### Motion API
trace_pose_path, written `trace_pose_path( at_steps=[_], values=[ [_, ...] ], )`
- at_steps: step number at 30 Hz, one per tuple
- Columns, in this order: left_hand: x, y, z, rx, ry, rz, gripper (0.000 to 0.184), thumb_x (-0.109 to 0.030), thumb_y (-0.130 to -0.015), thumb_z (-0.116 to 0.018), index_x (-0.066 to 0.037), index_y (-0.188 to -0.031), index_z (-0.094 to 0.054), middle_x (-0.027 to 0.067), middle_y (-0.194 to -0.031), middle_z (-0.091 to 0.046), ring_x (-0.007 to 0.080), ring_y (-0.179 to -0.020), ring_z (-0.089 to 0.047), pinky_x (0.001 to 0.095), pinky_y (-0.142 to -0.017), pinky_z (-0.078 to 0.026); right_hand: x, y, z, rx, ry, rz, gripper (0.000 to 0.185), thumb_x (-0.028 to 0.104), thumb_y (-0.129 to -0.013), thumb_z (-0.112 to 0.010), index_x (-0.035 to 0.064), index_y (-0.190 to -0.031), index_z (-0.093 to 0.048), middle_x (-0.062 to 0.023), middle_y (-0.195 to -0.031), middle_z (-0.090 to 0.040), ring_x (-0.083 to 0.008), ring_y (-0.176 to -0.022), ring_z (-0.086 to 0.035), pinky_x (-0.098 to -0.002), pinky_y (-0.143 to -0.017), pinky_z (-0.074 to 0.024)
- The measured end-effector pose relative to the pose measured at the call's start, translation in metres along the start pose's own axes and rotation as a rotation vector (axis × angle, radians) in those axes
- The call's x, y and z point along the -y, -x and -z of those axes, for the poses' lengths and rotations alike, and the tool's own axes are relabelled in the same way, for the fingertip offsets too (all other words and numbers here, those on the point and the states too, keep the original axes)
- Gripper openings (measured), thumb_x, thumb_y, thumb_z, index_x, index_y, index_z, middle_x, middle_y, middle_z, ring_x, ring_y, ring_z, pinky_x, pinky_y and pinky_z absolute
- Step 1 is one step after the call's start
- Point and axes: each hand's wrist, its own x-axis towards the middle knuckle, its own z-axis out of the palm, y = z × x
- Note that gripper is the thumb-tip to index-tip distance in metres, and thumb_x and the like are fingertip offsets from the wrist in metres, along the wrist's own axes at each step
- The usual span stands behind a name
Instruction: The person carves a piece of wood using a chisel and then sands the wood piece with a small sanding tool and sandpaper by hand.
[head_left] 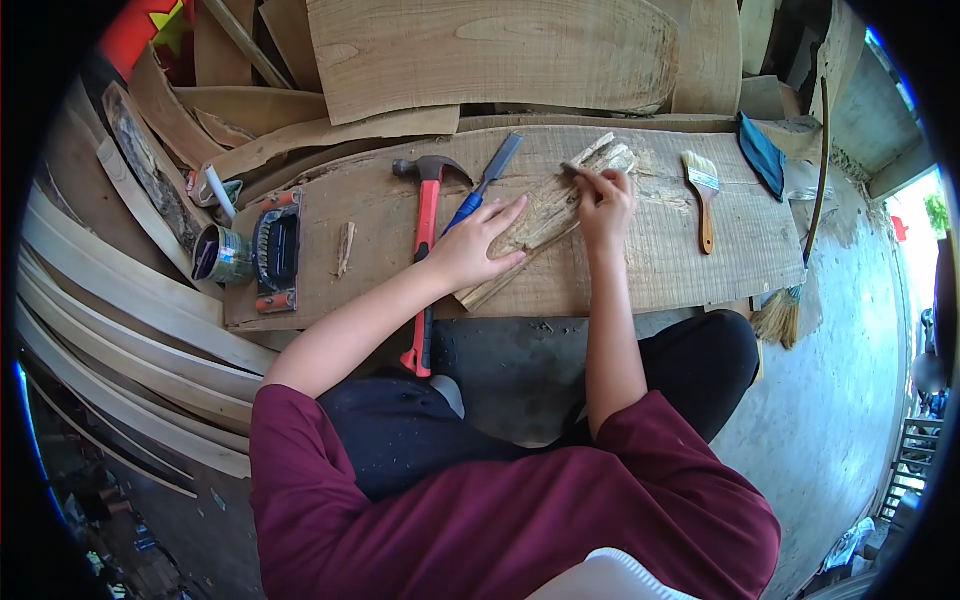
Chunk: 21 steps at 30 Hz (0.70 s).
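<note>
A rough, splintered piece of wood [540, 215] lies slantwise on the broad plank [640, 270]. My left hand [480, 245] rests on its near end, thumb and fingers spread. Over the far end, my right hand [606, 205] is closed in a pinch; a small dark bit shows at the fingertips, too small to name. A blue-handled chisel [497, 165] lies just beyond my left hand, its handle partly hidden by it. The red and black claw hammer [428, 210] passes under my left forearm. To the right of my right hand lies a paintbrush [705, 200].
On the plank's left are a sanding block [278, 250], a tin can [222, 254] and a wood sliver [345, 248]. A dark teal cloth [762, 158] lies at the right end, above a straw broom [778, 318]. Boards [490, 55] lean behind; curved strips [130, 310] stack left.
</note>
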Motion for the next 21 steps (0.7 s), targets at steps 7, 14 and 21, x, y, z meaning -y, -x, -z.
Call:
trace_pose_path(
  at_steps=[7, 14, 21],
  values=[
    [0.001, 0.000, 0.001, 0.008, 0.058, 0.008, 0.077, -0.037, -0.082, -0.067, -0.017, -0.147, -0.031, 0.0173, -0.132, -0.049, 0.0336, -0.117, -0.051, 0.0382, -0.100, -0.043, 0.006, 0.005, 0.003, -0.058, 0.012, -0.067, 0.013, 0.017, -0.078, -0.071, 0.0115, -0.089, -0.075, -0.0084, -0.088, -0.061, -0.0276, -0.084, -0.056, -0.0383, -0.077, -0.0450],
    [-0.005, -0.001, 0.002, 0.011, 0.099, 0.048, 0.076, -0.035, -0.081, -0.068, -0.014, -0.146, -0.033, 0.0180, -0.132, -0.049, 0.0334, -0.119, -0.050, 0.0376, -0.101, -0.041, 0.001, -0.005, -0.006, -0.104, 0.068, -0.004, 0.012, 0.019, -0.079, -0.069, 0.0111, -0.088, -0.074, -0.0079, -0.087, -0.063, -0.0293, -0.083, -0.055, -0.0392, -0.075, -0.0433],
    [0.000, -0.002, -0.002, -0.010, 0.096, 0.017, 0.076, -0.033, -0.082, -0.068, -0.013, -0.146, -0.033, 0.0187, -0.131, -0.049, 0.0333, -0.119, -0.050, 0.0369, -0.101, -0.041, 0.026, 0.018, 0.000, -0.033, 0.014, -0.088, 0.011, 0.019, -0.079, -0.069, 0.0108, -0.083, -0.075, -0.0066, -0.086, -0.064, -0.0285, -0.084, -0.053, -0.0391, -0.077, -0.0416]
  ],
)
